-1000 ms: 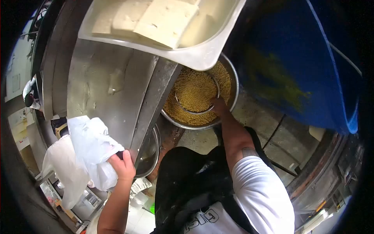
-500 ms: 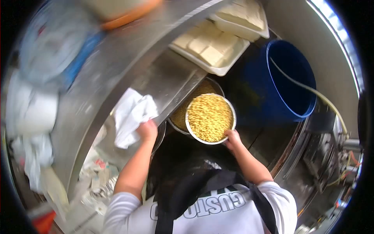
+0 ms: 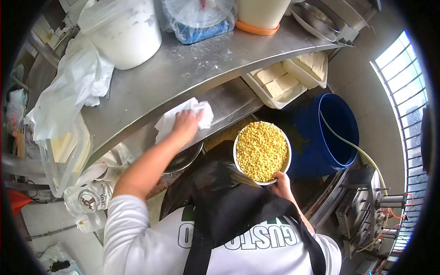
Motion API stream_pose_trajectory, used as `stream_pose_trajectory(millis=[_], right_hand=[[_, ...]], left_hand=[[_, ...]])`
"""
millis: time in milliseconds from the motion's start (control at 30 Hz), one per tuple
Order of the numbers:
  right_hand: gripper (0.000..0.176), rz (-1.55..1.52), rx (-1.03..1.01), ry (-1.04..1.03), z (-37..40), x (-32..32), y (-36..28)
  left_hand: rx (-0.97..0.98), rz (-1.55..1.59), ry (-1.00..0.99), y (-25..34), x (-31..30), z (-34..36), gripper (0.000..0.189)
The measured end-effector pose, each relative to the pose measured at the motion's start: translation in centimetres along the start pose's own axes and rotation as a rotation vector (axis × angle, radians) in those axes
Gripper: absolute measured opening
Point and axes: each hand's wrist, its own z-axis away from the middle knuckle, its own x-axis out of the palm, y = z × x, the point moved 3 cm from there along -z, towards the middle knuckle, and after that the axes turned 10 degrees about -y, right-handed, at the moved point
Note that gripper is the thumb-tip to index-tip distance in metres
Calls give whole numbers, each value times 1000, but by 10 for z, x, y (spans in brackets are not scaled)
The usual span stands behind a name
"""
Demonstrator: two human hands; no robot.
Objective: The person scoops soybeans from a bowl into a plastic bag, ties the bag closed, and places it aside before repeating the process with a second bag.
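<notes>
A white cloth (image 3: 167, 120) lies under my left hand (image 3: 187, 124), which presses it on the metal lower shelf (image 3: 229, 98). The fingers curl over the cloth. My right hand (image 3: 280, 183) grips the rim of a round bowl (image 3: 288, 158), its thumb over the edge. Yellow, grain-like pieces (image 3: 261, 149) fill the bowl. Behind the bowl, partly covered by it, a larger container of similar grains (image 3: 227, 135) shows. A dark round pan (image 3: 183, 159) sits below the shelf, near my left forearm.
Above the shelf runs a steel counter (image 3: 192, 66) with a white bucket (image 3: 126, 39) and a bagged blue scale (image 3: 199, 30). White trays (image 3: 275, 103) of pale blocks stand at the shelf's far end. At right are a blue barrel (image 3: 302, 146), a hose (image 3: 341, 136) and machinery (image 3: 366, 206).
The view has turned and shows more of the counter. My left hand has brought the cloth onto the shelf. The bowl has come closer to my body in my right hand.
</notes>
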Motion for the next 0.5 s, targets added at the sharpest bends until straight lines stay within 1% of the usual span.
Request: stream_pose_trajectory(millis=[33,100,133,200,233,267,300,333,367,400,433,467,500], right_hand=[[49,-6,-3,-7,2,0,1],[51,10,-11,19,-6,-4,0],[53,35,-28,-2,-11,-9,3],[54,-7,-27,0,-5,9,-1],[55,-43,-34,-15,-3,20,-5],[57,-43,-26,-36,-2,26,-9],[53,-41,-43,-11,1,37,-11],[50,10,-47,-8,-5,25,-9],[47,60,-49,-8,-12,16,-6],[43,25,-63,4,-7,27,-10],[45,18,-47,-25,-13,19,-7],[46,-32,-73,4,-11,28,-9],[46,-82,-95,38,-6,39,-12]], left_hand=[[-170,274,-425,-38,27,-37,44],[-224,391,220,-69,-32,-63,39],[-189,446,507,-79,-76,-55,39],[-141,576,844,-100,-135,-22,40],[-155,616,942,-113,-141,-10,40],[-226,668,976,-132,-123,-3,40],[-339,720,947,-154,-80,-2,40],[-512,768,833,-178,-14,0,40],[-684,832,685,-187,63,13,40],[-810,1048,597,-180,138,34,44],[-933,1261,499,-165,204,68,49],[-909,1436,537,-137,201,100,49],[-882,1610,570,-107,180,123,48]])
